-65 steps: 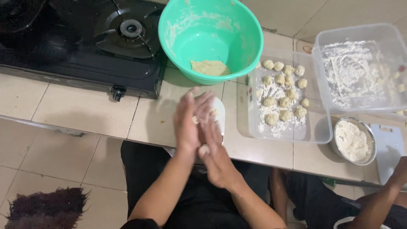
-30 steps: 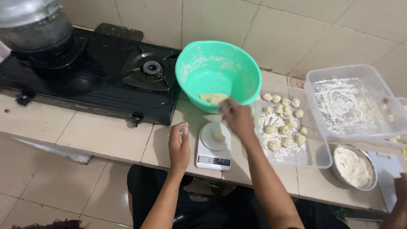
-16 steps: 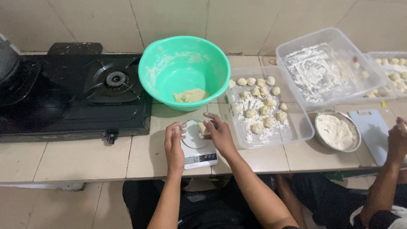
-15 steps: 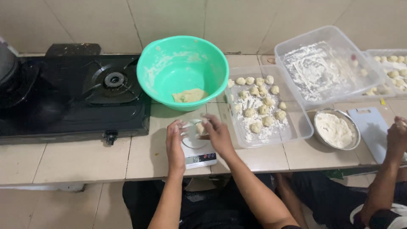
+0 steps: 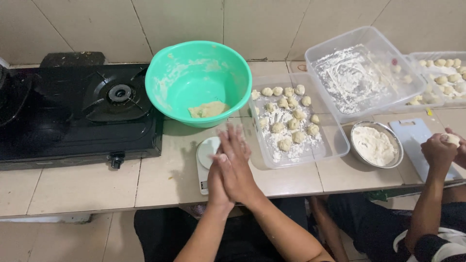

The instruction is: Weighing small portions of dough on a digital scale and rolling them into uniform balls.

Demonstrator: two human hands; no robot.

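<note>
My left hand [image 5: 216, 185] and my right hand [image 5: 236, 162] are pressed palm to palm above a small white kitchen scale [image 5: 205, 151]. A piece of dough is hidden between the palms, and the scale's round plate is bare. Just beyond the hands stands a green plastic bowl [image 5: 160, 73] with a lump of yellowish dough [image 5: 208, 109] at its bottom. To the right, a clear floured tray [image 5: 335, 145] holds several small dough balls [image 5: 291, 116].
A black gas stove [image 5: 73, 111] fills the left of the tiled counter. A floured clear tub [image 5: 359, 73], a metal bowl of flour [image 5: 376, 145] and a white cutting board [image 5: 412, 133] sit at right. Another person's hands [image 5: 439, 150] work dough there, near a second tray of balls [image 5: 444, 73].
My hands took the dough piece off the scale, came together, and now press it between the palms. The view has also shifted left.
</note>
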